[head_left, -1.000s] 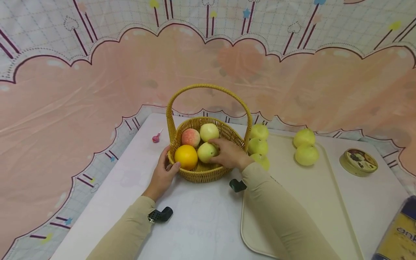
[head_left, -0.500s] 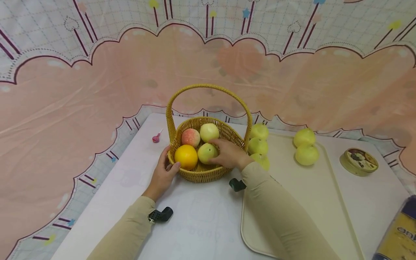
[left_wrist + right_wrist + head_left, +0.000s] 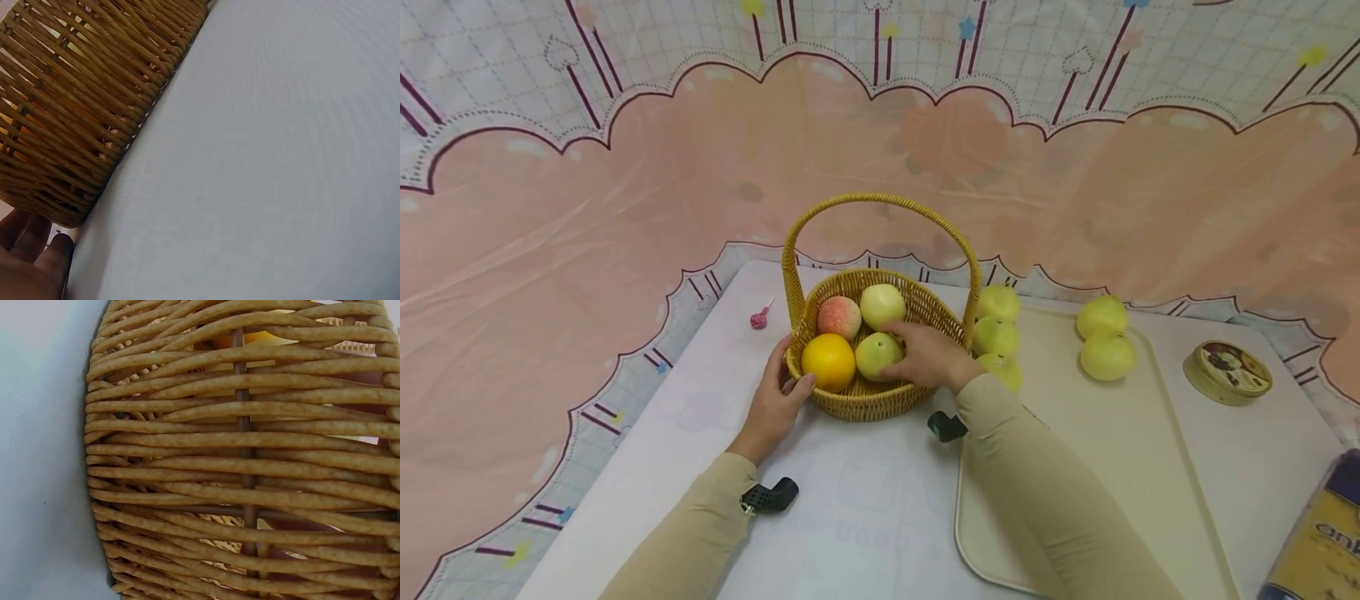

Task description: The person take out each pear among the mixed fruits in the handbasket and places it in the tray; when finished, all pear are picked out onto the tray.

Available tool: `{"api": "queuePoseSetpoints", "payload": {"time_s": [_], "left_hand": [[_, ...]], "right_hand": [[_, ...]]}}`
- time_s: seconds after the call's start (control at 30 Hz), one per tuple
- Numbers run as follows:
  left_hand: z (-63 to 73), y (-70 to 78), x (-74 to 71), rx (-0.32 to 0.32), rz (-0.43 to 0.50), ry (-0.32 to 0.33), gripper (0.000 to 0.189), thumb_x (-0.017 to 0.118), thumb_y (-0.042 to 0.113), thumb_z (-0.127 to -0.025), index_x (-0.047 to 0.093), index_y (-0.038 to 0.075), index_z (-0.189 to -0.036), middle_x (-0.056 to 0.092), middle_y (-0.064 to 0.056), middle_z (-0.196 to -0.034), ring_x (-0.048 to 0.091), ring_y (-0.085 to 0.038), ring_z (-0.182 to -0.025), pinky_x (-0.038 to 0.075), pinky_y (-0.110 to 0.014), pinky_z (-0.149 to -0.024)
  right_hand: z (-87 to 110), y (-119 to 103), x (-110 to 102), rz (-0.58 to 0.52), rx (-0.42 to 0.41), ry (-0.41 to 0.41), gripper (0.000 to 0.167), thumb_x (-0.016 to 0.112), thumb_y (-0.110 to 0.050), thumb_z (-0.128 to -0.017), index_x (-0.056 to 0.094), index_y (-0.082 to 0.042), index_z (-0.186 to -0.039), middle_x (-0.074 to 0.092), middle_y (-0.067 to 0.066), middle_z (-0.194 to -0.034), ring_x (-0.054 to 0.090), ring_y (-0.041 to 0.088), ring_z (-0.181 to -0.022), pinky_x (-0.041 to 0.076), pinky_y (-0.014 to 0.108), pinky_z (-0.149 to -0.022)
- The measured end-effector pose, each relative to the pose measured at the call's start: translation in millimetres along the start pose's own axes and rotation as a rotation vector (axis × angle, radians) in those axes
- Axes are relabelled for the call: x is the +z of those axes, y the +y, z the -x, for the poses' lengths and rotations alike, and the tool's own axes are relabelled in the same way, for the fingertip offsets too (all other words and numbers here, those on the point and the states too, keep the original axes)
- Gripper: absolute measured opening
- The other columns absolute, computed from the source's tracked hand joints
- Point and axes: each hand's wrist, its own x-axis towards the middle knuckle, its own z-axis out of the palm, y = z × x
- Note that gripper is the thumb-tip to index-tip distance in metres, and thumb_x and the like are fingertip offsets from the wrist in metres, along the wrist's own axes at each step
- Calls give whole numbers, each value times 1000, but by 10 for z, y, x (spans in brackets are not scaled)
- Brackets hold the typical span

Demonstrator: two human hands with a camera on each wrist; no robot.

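In the head view a woven basket (image 3: 868, 406) with a tall hoop handle stands on the white table. My left hand (image 3: 775, 408) grips its left rim, thumb over the edge and fingers along the outer side. My right hand (image 3: 932, 357) reaches inside, thumb and fingers around a round yellow-green fruit (image 3: 877, 358). Beside that fruit lie an orange (image 3: 828, 363), a pinkish peach (image 3: 839, 318) and a paler yellow-green fruit (image 3: 882, 307). The left wrist view has the basket wall (image 3: 94, 94) above my left fingertips; in the right wrist view the weave (image 3: 250, 450) mostly hides my right hand.
A beige tray (image 3: 1097, 467) lies to the right, with yellow-green fruits (image 3: 1108, 357) at its far end and several (image 3: 996, 337) beside the basket. Further right are a round tin (image 3: 1228, 372) and a yellow-and-blue package (image 3: 1318, 533). A pink lollipop (image 3: 759, 318) lies left of the basket.
The yellow-green fruit in my right hand has turned slightly, its stem spot shifting from the right toward the top. My left hand and the basket have stayed in place.
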Motion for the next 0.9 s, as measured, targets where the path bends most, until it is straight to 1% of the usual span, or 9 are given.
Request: {"api": "queuePoseSetpoints", "payload": {"time_s": [0.1,0.3,0.47,0.6,0.73,0.8,0.9], "left_hand": [[1,9,-3,-5,5,-4,74,56,20,-103,10,14,-161,17,-15,-164,24,-33,-147,25,-48,-118],[10,32,-3,3,6,-5,74,55,20,-104,9,13,-161,16,-15,-164,23,-33,-148,24,-48,-119],[1,34,14,1,5,-9,74,56,21,-103,10,15,-161,18,-15,-164,23,-33,-148,25,-48,-119],[1,27,18,0,15,-12,74,56,21,-103,10,15,-161,17,-15,-164,23,-33,-148,24,-48,-119],[1,17,13,6,19,-10,74,56,21,-103,10,13,-161,17,-15,-164,22,-33,-148,23,-48,-119],[-3,12,10,8,14,-11,74,56,21,-103,10,13,-161,16,-14,-165,22,-33,-148,23,-49,-119],[-13,10,5,1,0,-9,73,55,23,-103,11,14,-161,16,-13,-165,22,-33,-148,23,-49,-119]], "right_hand": [[7,1,6,-6,9,5,74,78,-42,-85,49,-15,-148,57,11,-139,55,26,-122,43,44,-105],[18,15,10,-16,6,39,74,79,-41,-84,51,-14,-146,60,10,-135,56,26,-117,45,43,-103],[51,48,11,-70,0,113,72,80,-38,-82,53,-14,-144,60,8,-134,57,24,-114,46,42,-102],[104,80,17,-149,-46,204,70,80,-34,-81,53,-12,-142,59,8,-133,58,24,-111,49,42,-97],[219,67,-28,-243,-110,299,70,81,-30,-80,53,-8,-142,59,9,-134,58,25,-111,51,42,-95],[294,52,-77,-266,-138,326,70,81,-28,-81,52,-8,-141,58,9,-133,58,25,-109,52,42,-93],[415,31,-172,-277,-171,330,70,82,-26,-81,52,-8,-141,59,8,-132,58,24,-106,53,42,-90]]}}
